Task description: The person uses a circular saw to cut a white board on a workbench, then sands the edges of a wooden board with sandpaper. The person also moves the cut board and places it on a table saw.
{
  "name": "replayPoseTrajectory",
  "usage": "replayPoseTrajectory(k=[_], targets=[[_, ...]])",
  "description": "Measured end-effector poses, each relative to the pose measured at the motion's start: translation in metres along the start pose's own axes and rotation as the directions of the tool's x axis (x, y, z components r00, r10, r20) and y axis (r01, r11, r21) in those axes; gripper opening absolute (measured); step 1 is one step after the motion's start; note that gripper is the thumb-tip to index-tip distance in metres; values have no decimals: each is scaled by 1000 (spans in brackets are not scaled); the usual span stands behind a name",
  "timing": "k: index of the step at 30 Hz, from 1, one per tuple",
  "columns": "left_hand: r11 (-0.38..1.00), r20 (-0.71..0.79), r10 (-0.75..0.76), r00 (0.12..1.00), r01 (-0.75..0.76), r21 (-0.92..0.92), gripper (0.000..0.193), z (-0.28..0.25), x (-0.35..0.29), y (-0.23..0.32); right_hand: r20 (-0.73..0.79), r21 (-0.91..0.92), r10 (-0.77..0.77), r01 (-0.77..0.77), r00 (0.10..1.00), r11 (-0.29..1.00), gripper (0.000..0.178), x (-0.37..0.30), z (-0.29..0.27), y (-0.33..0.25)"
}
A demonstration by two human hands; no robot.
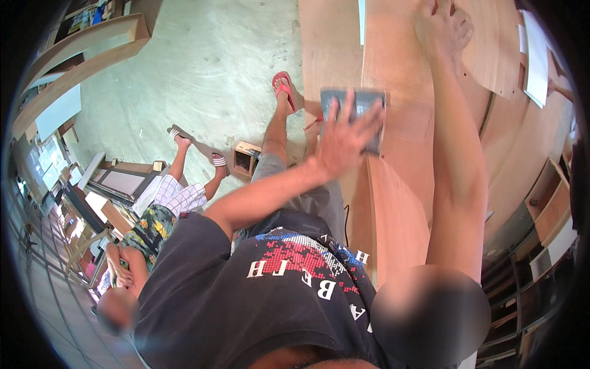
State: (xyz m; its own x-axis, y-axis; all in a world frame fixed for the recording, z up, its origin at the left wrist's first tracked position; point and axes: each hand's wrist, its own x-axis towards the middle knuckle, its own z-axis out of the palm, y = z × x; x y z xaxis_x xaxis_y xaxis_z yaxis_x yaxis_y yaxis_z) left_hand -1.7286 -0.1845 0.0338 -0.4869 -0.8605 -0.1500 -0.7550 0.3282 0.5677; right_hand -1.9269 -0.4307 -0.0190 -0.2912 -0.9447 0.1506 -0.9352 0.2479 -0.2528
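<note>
The left hand [350,136] lies with its fingers splayed over a dark grey, flat, rectangular pad [376,145]; the hand is spread across the pad's upper face, not closed round it. The pad rests on a broad, reddish-brown, smooth wooden panel [399,67], near the panel's left edge, where a straight seam divides it from a paler brown, flat wooden board [330,46]; a narrow, whitish strip [362,21] lies along that seam, farther from the wearer than the pad.

The right hand [445,29] is over the panel, well apart from the pad and towards the far end; its fingers are bent and partly cut off by the upper border of the view; whether they grasp anything cannot be told.

To the left, on the pale grey-green concrete floor [203,67], stands a small, open-topped, light wooden box [247,146]; beyond it is another person [160,215] in white checked shorts, arms folded.
</note>
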Motion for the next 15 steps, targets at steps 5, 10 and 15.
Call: replayPoseTrajectory(k=[5, 10, 15], targets=[[999, -92, 23, 996, -20, 28, 89, 19, -5, -4, -202, -178, -95, 59, 975, 982, 58, -2, 23, 20], [949, -144, -128, 981, 78, -307, 75, -47, 98, -48, -118, -76, -132, 124, 984, 989, 55, -10, 0, 10], [978, -557, -49, 829, -73, -194, 58, -104, 167, -81, -138, -86, -138, 127, 981, 988, 52, -3, -1, 5]])
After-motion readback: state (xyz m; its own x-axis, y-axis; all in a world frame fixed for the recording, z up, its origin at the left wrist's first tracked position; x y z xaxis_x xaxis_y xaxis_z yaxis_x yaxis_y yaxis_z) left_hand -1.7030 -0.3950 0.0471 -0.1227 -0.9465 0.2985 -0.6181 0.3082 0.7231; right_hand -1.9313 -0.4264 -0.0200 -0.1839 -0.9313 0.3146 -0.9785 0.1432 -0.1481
